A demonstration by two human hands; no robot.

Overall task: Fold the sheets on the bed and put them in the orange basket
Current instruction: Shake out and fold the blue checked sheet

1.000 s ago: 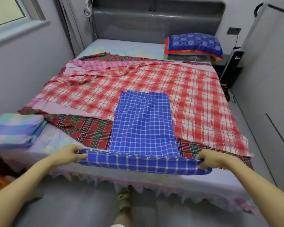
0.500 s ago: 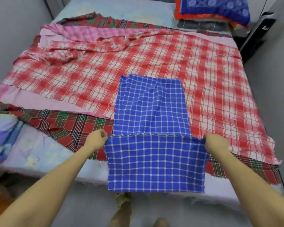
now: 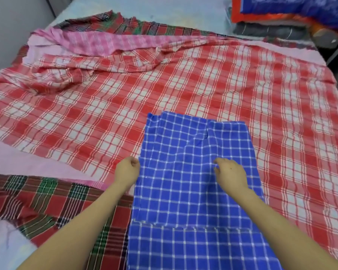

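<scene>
1 blue sheet (image 3: 195,172) is lying part-folded, left hand (image 3: 127,170) pinching its edge, right hand (image 3: 229,173) resting curled on it, grip unclear. 3 other sheets (image 3: 183,84) are waiting unfolded; orange basket unseen.

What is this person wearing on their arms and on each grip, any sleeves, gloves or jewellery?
The left forearm and right forearm are bare, with no sleeve in view as far as the frame reaches. The left grip and right grip are bare hands: no gloves, rings, watch or wristband can be seen, and no markings show.
</scene>
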